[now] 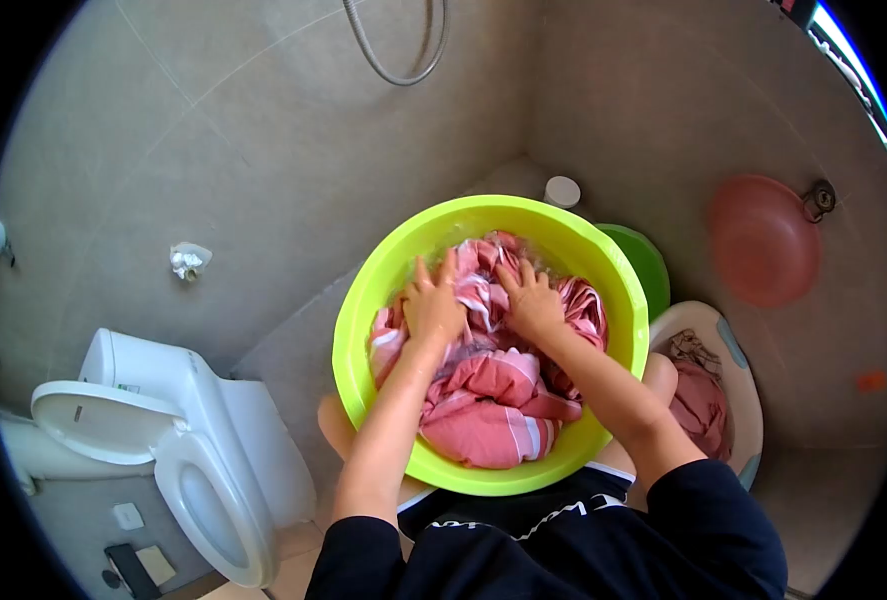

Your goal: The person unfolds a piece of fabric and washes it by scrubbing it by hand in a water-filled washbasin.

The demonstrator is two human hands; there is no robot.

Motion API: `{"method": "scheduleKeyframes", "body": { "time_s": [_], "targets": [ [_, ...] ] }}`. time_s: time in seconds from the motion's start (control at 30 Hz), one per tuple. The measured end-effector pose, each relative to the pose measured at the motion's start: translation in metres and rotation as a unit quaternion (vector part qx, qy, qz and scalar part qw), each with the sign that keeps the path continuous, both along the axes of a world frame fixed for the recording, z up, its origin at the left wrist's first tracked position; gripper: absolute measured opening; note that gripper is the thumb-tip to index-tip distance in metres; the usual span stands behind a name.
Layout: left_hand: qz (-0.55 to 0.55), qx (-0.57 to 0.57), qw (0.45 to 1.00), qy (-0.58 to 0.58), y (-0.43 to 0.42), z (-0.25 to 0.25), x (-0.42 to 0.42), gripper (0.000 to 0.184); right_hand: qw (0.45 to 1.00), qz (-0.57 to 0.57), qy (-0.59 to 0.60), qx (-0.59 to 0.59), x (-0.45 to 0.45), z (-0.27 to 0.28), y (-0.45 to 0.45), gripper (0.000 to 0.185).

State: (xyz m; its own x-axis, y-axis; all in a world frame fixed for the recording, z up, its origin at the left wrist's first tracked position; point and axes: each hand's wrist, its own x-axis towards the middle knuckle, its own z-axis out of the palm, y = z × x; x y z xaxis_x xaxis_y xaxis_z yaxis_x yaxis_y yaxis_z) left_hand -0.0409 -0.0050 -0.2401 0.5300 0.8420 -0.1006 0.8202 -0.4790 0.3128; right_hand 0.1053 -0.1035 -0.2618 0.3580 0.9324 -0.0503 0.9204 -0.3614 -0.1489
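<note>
A large lime-green basin (363,270) rests at my lap and holds wet pink striped cloth (493,400) bunched up in water. My left hand (433,308) presses down on the cloth at the left of the basin, its fingers spread. On the cloth to the right of it lies my right hand (531,303), fingers apart as well. Neither hand is wrapped round the fabric. Part of the cloth bulges up towards my body, and its lower folds are hidden.
To the right stands a pale tub (751,400) with more reddish cloth (701,410). A darker green basin (643,270) and a white round container (562,191) sit behind. A pink basin (763,240) hangs on the wall. On the left is a white toilet (208,490), lid raised.
</note>
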Motion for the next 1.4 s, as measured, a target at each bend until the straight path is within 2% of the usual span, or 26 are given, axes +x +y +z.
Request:
{"method": "scheduleKeyframes", "body": {
  "time_s": [0.07,0.23,0.3,0.33,0.4,0.43,0.5,0.53,0.57,0.63,0.67,0.8,0.87,0.9,0.93,0.97,1.03,1.1,1.13,1.17,1.23,1.27,1.3,1.33,1.37,1.4],
  "targets": [
    [-0.075,0.047,0.992,0.084,-0.015,-0.008,0.011,0.078,0.997,0.003,-0.001,-0.072,-0.004,-0.01,0.011,0.072],
    [-0.109,0.023,0.985,0.132,-0.012,-0.05,0.027,0.074,0.995,0.048,-0.08,-0.021,0.009,-0.063,0.026,0.055],
    [-0.131,0.173,0.976,0.008,-0.006,-0.059,0.023,0.069,0.987,0.026,0.136,0.079,0.018,-0.05,0.026,0.042],
    [-0.131,0.174,0.976,0.008,0.003,-0.058,0.025,0.069,0.987,0.026,0.136,0.08,0.023,-0.053,0.028,0.042],
    [-0.074,-0.028,0.995,-0.055,0.026,-0.057,0.034,0.062,0.93,0.037,0.268,0.247,0.038,-0.068,0.031,0.037],
    [-0.077,-0.027,0.995,-0.054,0.028,-0.064,0.029,0.062,0.93,0.035,0.268,0.249,0.042,-0.079,0.033,0.037],
    [-0.002,-0.291,0.895,-0.337,0.028,-0.073,0.02,0.055,0.758,-0.105,0.582,0.274,0.054,-0.09,0.044,0.034],
    [0.063,-0.234,0.913,-0.327,0.011,-0.068,0.024,0.056,0.55,-0.087,0.771,0.307,0.054,-0.083,0.051,0.029],
    [0.024,-0.166,0.938,-0.303,-0.014,-0.039,0.03,0.052,0.55,-0.088,0.772,0.308,0.055,-0.063,0.046,0.029],
    [-0.033,0.037,0.97,-0.238,-0.052,-0.015,0.034,0.049,0.416,-0.241,0.867,0.132,0.053,-0.018,0.032,0.026],
    [-0.035,0.036,0.97,-0.237,-0.062,-0.007,0.033,0.049,0.478,-0.185,0.847,0.141,0.054,-0.016,0.029,0.028],
    [-0.056,0.103,0.947,-0.299,-0.076,0.017,0.036,0.043,0.57,-0.099,0.804,0.136,0.052,-0.046,0.035,0.035],
    [-0.058,0.078,0.945,-0.313,-0.071,0.021,0.035,0.032,0.842,0.092,0.509,0.154,0.049,-0.041,0.035,0.038],
    [-0.06,0.08,0.944,-0.314,-0.066,0.022,0.036,0.032,0.919,0.181,0.317,0.152,0.048,-0.038,0.033,0.04],
    [-0.062,0.051,0.942,-0.326,-0.06,0.023,0.036,0.03,0.828,0.07,0.523,0.19,0.043,-0.056,0.041,0.039],
    [-0.065,0.023,0.939,-0.337,-0.05,0.021,0.034,0.029,0.827,0.068,0.524,0.191,0.046,-0.073,0.039,0.039],
    [-0.029,-0.02,0.965,-0.259,-0.016,0.003,0.027,0.035,0.902,-0.057,0.428,0.01,0.028,-0.016,0.021,0.039],
    [0.077,-0.187,0.959,-0.2,0.034,-0.005,0.014,0.043,0.906,-0.024,0.419,0.06,0.015,0.004,-0.001,0.04],
    [0.017,-0.218,0.908,-0.358,0.062,-0.046,0.002,0.044,0.875,-0.042,0.478,0.071,0.018,0.027,-0.01,0.039],
    [-0.003,-0.294,0.871,-0.394,0.057,-0.031,-0.005,0.047,0.839,-0.06,0.534,0.082,0.025,0.046,-0.016,0.038],
    [0.036,-0.24,0.936,-0.255,0.051,-0.043,-0.017,0.066,0.78,-0.065,0.591,0.197,0.064,0.005,-0.003,0.043],
    [0.002,-0.3,0.935,-0.191,0.018,0.005,-0.018,0.079,0.841,-0.107,0.48,0.228,0.069,0.017,0.001,0.044],
    [-0.036,-0.356,0.902,-0.243,0.005,-0.036,-0.013,0.063,0.886,-0.148,0.359,0.254,0.069,0.03,0.002,0.046],
    [-0.061,-0.174,0.982,-0.045,-0.019,-0.034,-0.01,0.081,0.905,-0.175,0.339,0.187,0.057,0.027,0.011,0.053],
    [-0.061,-0.043,0.997,0.03,-0.041,-0.037,-0.002,0.088,0.948,-0.174,0.174,0.203,0.026,0.021,0.013,0.055],
    [-0.048,-0.08,0.993,0.067,-0.049,-0.024,0.006,0.087,0.976,-0.108,0.086,0.168,0.002,0.019,0.011,0.056]
  ]
}}
